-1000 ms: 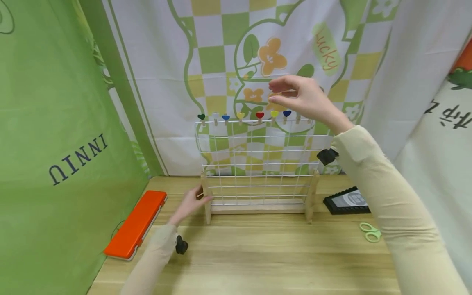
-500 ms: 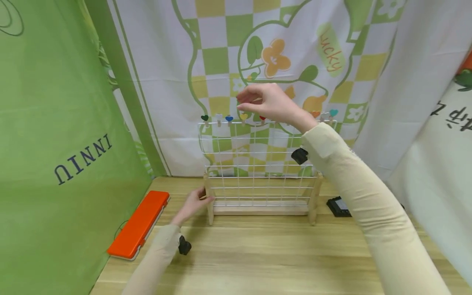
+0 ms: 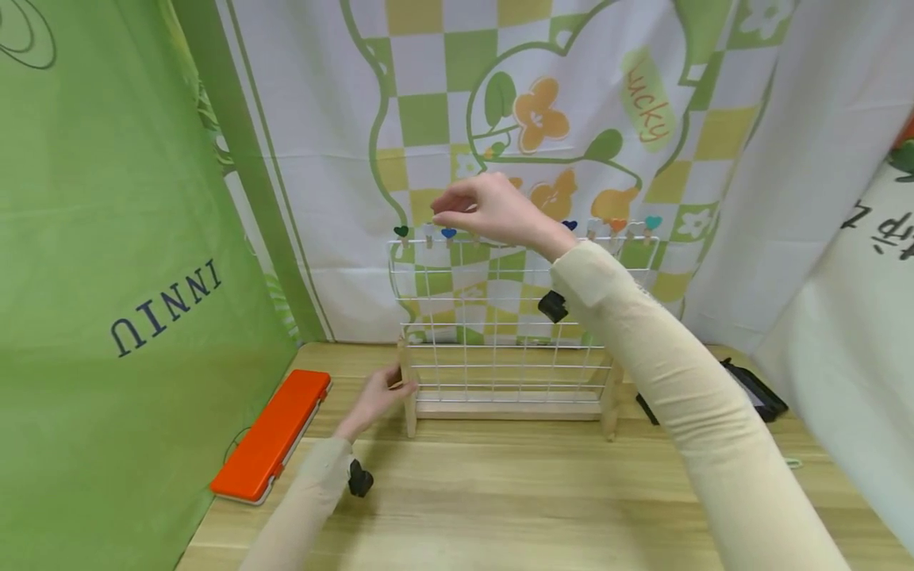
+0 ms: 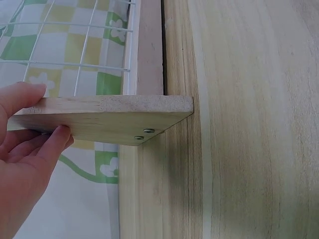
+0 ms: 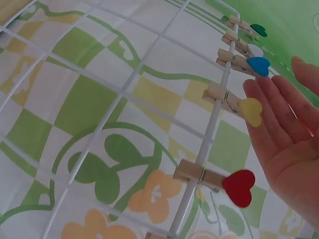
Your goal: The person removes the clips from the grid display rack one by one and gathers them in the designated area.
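Note:
A white wire grid (image 3: 495, 299) stands upright in a wooden base, with heart-topped clothespins along its top wire. My left hand (image 3: 374, 399) pinches the base's left wooden leg (image 4: 99, 112), thumb on one face and fingers on the other. My right hand (image 3: 489, 208) is raised over the left half of the top wire, thumb and fingers apart, holding nothing. In the right wrist view, its fingertips are close to the blue-heart clothespin (image 5: 258, 65); contact cannot be told. Yellow-heart (image 5: 250, 112) and red-heart (image 5: 239, 188) clothespins follow along the wire. The right forearm hides part of the grid.
An orange case (image 3: 273, 436) lies at the left of the wooden table (image 3: 457, 492). At the right, behind my forearm, is a black tray-like item (image 3: 766, 400), partly hidden. A patterned curtain (image 3: 428, 71) hangs close behind the grid, and a green one (image 3: 107, 238) at the left.
My right hand has moved left and down along the grid's top wire, from above the right half to near the blue-heart clothespin. The left hand keeps its hold on the leg.

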`<state>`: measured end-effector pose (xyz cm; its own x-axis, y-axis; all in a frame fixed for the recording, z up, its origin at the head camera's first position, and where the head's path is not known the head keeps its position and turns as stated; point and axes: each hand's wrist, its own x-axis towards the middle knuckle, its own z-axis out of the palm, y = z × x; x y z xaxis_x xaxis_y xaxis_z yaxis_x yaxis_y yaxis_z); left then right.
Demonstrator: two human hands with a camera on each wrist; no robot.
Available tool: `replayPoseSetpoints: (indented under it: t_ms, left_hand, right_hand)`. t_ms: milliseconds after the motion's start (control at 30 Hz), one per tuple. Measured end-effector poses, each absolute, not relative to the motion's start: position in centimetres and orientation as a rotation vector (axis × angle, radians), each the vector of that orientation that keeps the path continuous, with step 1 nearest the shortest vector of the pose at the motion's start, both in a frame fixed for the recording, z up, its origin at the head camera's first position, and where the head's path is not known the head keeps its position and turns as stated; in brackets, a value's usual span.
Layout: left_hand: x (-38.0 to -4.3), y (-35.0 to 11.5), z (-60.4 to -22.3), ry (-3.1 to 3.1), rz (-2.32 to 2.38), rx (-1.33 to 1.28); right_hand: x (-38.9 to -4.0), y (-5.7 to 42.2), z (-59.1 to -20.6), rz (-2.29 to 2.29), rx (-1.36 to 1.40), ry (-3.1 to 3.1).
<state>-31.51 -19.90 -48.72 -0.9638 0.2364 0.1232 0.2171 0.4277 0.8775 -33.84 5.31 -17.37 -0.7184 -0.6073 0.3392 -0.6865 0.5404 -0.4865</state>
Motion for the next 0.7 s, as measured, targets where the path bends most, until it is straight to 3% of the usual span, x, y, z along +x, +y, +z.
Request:
replayPoseSetpoints:
  t_ms: [700]
  left_hand:
    - [-31.9,-20.2,-49.4,2.601,1.679,0.435]
  right_hand:
    - [-34.8,0.7,-18.1,0.815,1.194,-2.610]
